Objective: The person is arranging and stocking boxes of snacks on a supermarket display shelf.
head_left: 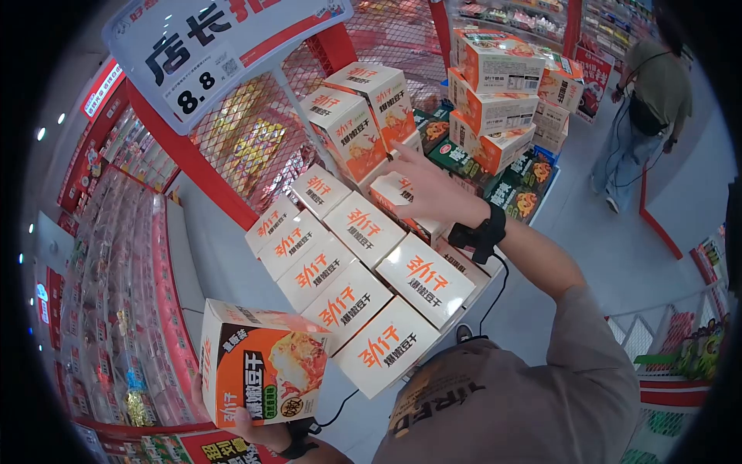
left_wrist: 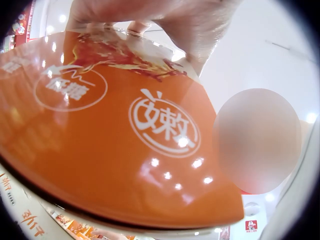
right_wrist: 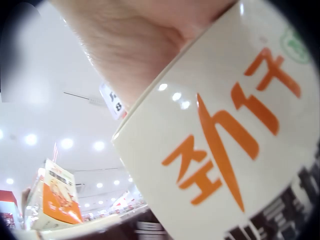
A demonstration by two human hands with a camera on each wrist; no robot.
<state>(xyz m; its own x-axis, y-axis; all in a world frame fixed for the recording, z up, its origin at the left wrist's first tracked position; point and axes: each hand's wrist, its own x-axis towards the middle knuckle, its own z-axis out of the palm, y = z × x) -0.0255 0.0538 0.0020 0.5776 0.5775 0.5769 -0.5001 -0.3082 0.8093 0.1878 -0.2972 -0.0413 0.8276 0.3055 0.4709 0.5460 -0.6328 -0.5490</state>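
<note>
My left hand [head_left: 259, 431] grips an orange and white snack box [head_left: 263, 375] from below, at the lower left; its glossy orange face [left_wrist: 115, 140] fills the left wrist view, with my fingers [left_wrist: 150, 20] curled over its far edge. My right hand [head_left: 433, 185] reaches out over the display and lies with straight fingers on a white box with orange lettering [head_left: 390, 192]. Up close, the palm [right_wrist: 135, 45] presses on that box's white top [right_wrist: 225, 145]. Rows of like white boxes [head_left: 348, 278] lie flat between the two hands.
More boxes lean against a red wire-mesh rack [head_left: 255, 139] under an "8.8" price sign [head_left: 201, 46]. A taller stack [head_left: 498, 85] stands at the back on green boxes [head_left: 518, 193]. Shelves [head_left: 116, 255] line the left. A person [head_left: 649, 93] stands in the aisle on the right.
</note>
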